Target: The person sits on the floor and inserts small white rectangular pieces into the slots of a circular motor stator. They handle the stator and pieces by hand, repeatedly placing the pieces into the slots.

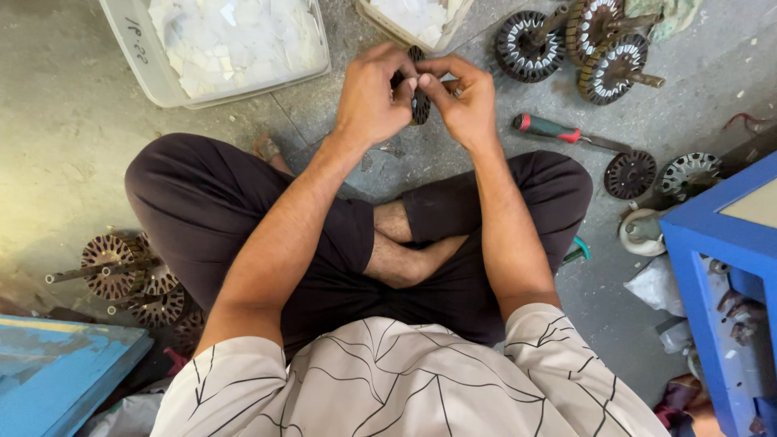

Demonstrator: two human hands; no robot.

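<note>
I sit cross-legged on a concrete floor. Both hands are raised in front of me around a dark slotted motor rotor core on a shaft. My left hand grips its left side with fingers curled over the top. My right hand pinches its right side, thumb and fingers pressed at the slots. Most of the rotor is hidden between the fingers.
Two plastic tubs of white paper slips stand ahead. Rotors on shafts lie at top right and by my left knee. A red-handled screwdriver, loose cores, a blue stand and a blue board surround me.
</note>
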